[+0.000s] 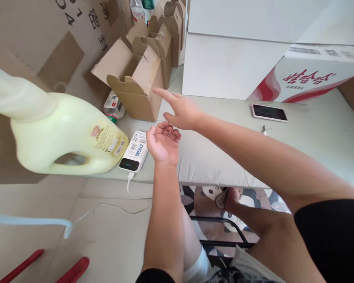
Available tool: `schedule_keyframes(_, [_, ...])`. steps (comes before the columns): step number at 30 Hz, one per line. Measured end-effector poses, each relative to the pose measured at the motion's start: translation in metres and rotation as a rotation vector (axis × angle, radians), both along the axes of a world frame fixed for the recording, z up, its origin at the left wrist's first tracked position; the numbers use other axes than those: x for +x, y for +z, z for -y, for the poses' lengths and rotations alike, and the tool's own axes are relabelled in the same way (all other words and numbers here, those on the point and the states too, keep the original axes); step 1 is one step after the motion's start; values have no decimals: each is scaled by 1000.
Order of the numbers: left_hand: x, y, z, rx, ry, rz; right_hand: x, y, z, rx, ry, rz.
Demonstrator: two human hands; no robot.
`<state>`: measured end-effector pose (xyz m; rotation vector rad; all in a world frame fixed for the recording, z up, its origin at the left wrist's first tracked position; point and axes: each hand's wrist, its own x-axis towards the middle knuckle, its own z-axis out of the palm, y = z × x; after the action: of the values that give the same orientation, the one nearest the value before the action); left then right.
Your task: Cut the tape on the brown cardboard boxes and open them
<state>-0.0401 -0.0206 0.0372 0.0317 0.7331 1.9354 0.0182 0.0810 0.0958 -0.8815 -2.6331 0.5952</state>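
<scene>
Two red handles (47, 267) lie lowest in view. One yellow jug (65, 137), one power bank (135, 151), one phone (269, 112). Left hand (163, 143) is curled, empty, just right of the power bank; right hand (181, 110) is open, nearing the one nearest carton (138, 84).

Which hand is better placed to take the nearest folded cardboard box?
Probably the right hand: it is open and stretched toward the cardboard box, its fingers almost reaching the front flap. The left hand is curled, palm up, lower, beside the power bank.
</scene>
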Motion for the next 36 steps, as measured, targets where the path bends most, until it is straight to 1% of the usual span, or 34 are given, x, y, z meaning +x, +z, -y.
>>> schedule_keyframes(2, [-5,0,1,0,15,7,-34,5,0,6,-60,13])
schedule_keyframes(4, [-10,1,3,-11,13,15,-56,7,-6,-6,-120,46])
schedule_keyframes(5, [-12,2,4,-18,12,18,-63,6,-10,-8,-125,67])
schedule_keyframes(9, [-15,5,5,-28,22,18,-72,6,-18,24,-21,66])
schedule_keyframes(11, [-14,5,4,-36,59,-8,-72,7,-16,36,-37,49])
schedule_keyframes(13, [-11,4,1,-70,162,-65,-70,8,-14,51,-120,63])
schedule_keyframes(15, [-8,1,-1,-136,343,-138,-64,7,-16,81,-193,56])
schedule_keyframes(16, [-8,0,-2,-168,442,-178,-57,5,-18,104,-198,26])
schedule_keyframes(18, [-9,-3,-3,-217,611,-252,-33,-2,-19,144,-170,-68])
schedule_keyframes(19, [-11,-3,-3,-233,673,-285,-15,-6,-17,151,-140,-123])
schedule_keyframes(21, [-15,-4,-1,-255,752,-338,33,-15,-6,163,-64,-261])
schedule_keyframes(23, [-18,-3,1,-268,771,-367,89,-23,17,150,-26,-437])
schedule_keyframes(24, [-19,-3,1,-264,747,-379,118,-28,32,140,-36,-515])
schedule_keyframes(25, [-18,-2,1,-252,693,-392,145,-34,47,112,-69,-557])
schedule_keyframes(26, [-17,-2,1,-233,611,-409,169,-40,61,109,-114,-606])
schedule_keyframes(27, [-14,-2,0,-209,512,-432,189,-47,74,104,-193,-652])
schedule_keyframes(29, [-5,-3,-4,-162,329,-474,218,-61,95,86,-355,-717])
schedule_keyframes(30, [0,-4,-6,-149,266,-489,227,-67,102,77,-420,-742])
schedule_keyframes(32, [11,-8,-10,-137,205,-510,236,-76,109,58,-493,-770])
schedule_keyframes(34, [21,-11,-15,-96,174,-534,241,-77,110,37,-510,-760])
schedule_keyframes(36, [30,-12,-18,3,121,-547,247,-75,109,9,-502,-714])
